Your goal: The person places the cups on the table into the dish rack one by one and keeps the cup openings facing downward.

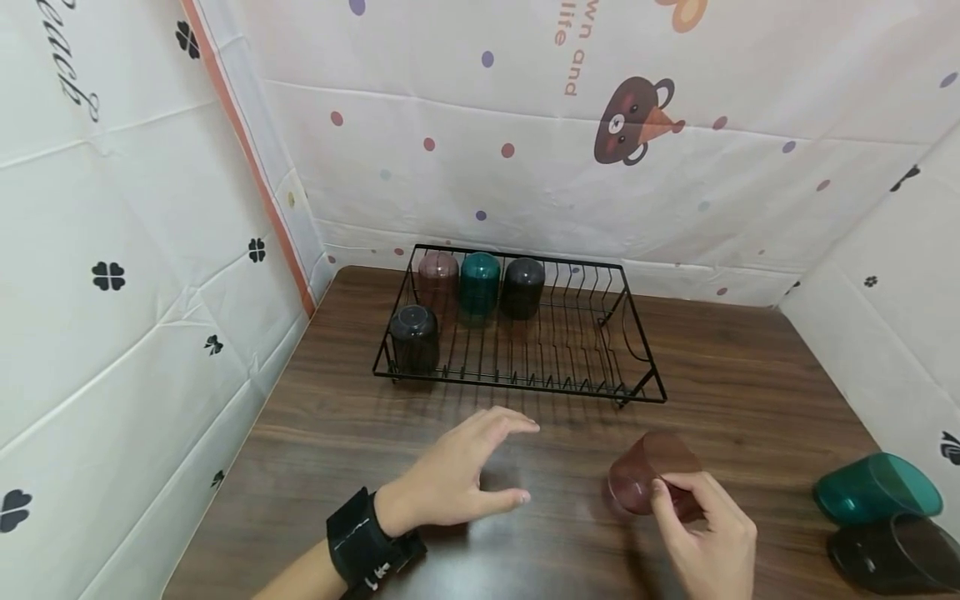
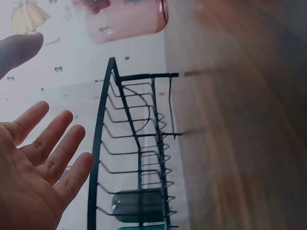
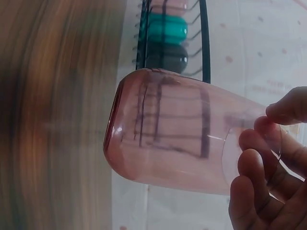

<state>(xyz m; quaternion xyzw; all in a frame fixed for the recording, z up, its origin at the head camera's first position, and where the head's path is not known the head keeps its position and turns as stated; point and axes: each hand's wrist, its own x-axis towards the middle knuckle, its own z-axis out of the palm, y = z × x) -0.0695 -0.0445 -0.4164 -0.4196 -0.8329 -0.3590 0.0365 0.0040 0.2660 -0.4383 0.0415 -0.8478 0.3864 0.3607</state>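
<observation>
My right hand (image 1: 712, 533) pinches a clear pink cup (image 3: 172, 134) at its rim, thumb on one side and fingers on the other. The cup's base points away from the hand, toward the tabletop (image 1: 555, 517). In the head view my left hand (image 1: 461, 475) hovers in front of the black wire dish rack (image 1: 519, 386), fingers spread from the thumb and nothing held. Upside down along the rack's back left stand a pink cup (image 1: 438, 279), a teal cup (image 1: 479, 285) and a black cup (image 1: 522, 289). Another black cup (image 1: 414, 340) is inverted at the front left corner.
At the right edge of the wooden table, a teal cup (image 1: 862, 492) and a black cup (image 1: 870, 558) lie on their sides close together. Patterned white cloth (image 1: 555, 183) hangs behind the table and along both sides.
</observation>
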